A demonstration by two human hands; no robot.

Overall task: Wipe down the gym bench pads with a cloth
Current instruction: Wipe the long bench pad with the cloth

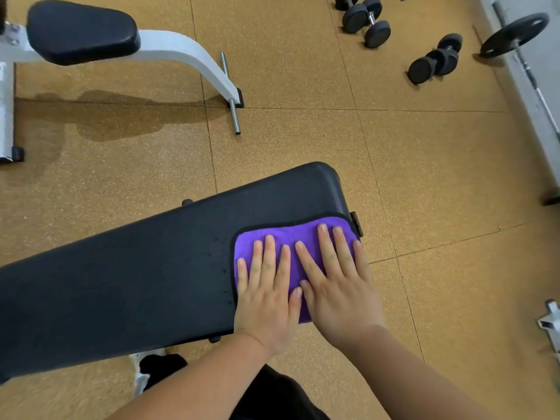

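Both the left hand point(266, 301) and the right hand point(339, 295) lie flat with straight fingers, side by side, pressing a purple microfibre cloth with dark edging point(291, 237) onto the right-hand end of the long black padded vinyl bench pad point(136, 274). Small droplets dot the pad just left of the cloth, so I judge most of its length still unwiped, as does the second black pad on the white frame point(81, 31). No brand, label or writing is legible anywhere.
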